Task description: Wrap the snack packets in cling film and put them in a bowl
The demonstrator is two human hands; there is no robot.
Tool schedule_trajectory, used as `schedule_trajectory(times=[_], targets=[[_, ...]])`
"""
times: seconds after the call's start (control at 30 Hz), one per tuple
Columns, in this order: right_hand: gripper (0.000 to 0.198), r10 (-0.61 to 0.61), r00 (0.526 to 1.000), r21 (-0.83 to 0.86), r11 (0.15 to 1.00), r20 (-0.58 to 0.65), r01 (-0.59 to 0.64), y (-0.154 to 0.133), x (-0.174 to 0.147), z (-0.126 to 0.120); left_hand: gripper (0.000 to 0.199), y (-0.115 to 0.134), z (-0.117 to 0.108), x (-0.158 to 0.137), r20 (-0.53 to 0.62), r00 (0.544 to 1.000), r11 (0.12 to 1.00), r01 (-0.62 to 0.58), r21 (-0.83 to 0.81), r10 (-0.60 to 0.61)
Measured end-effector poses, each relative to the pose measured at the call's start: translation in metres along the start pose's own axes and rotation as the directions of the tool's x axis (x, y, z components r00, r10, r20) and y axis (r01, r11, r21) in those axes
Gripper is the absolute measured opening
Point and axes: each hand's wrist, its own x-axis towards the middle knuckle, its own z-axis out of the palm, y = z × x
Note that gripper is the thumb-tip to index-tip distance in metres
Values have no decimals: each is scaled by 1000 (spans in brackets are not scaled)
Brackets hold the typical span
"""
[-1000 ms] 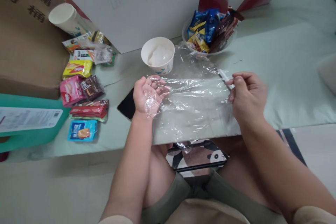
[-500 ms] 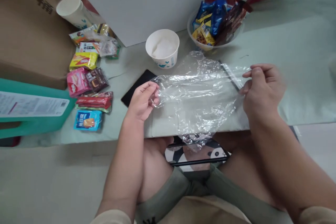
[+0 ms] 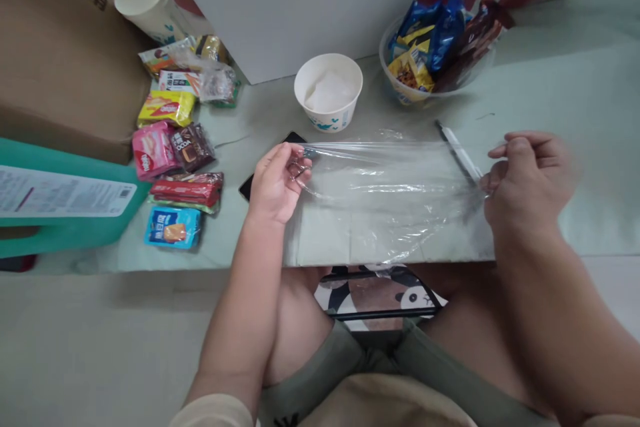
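A sheet of clear plastic film (image 3: 380,190) is stretched between my two hands, above the front of the table. My left hand (image 3: 280,180) pinches its left end, fingers closed. The film's right end is gripped in the curled fingers of my right hand (image 3: 525,173), which is partly blurred. Behind the film stands a white paper bowl (image 3: 329,93) with something whitish inside. A dark phone-like slab (image 3: 250,188) lies partly hidden behind my left hand. Close to my right hand is a white pen-like stick (image 3: 457,150) with a dark tip.
Packaged snacks (image 3: 173,227) line the left side, beside a green box (image 3: 65,240) and a brown carton (image 3: 65,80). A clear bowl of snack packets (image 3: 385,73) stands at the back right, before a white box (image 3: 300,7). Paper cups (image 3: 150,10) lean at the back left.
The film is pulled wider and tauter, its bunched folds now smoother. My right hand has moved right, and the film no longer hangs as far over the table edge. The view has shifted slightly.
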Motion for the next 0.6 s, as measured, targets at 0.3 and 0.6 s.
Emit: schedule_trajectory(times=[0.3,0.6], targets=[[7,28,1000,-51,998,10,-27,-1,1,-8,24,5,-7,-7,38,998,981,-58,185,52],[14,248,966,-44,968,67,-245,-12,-3,-7,17,1,-9,-14,-238,839,861,-420,285,489]])
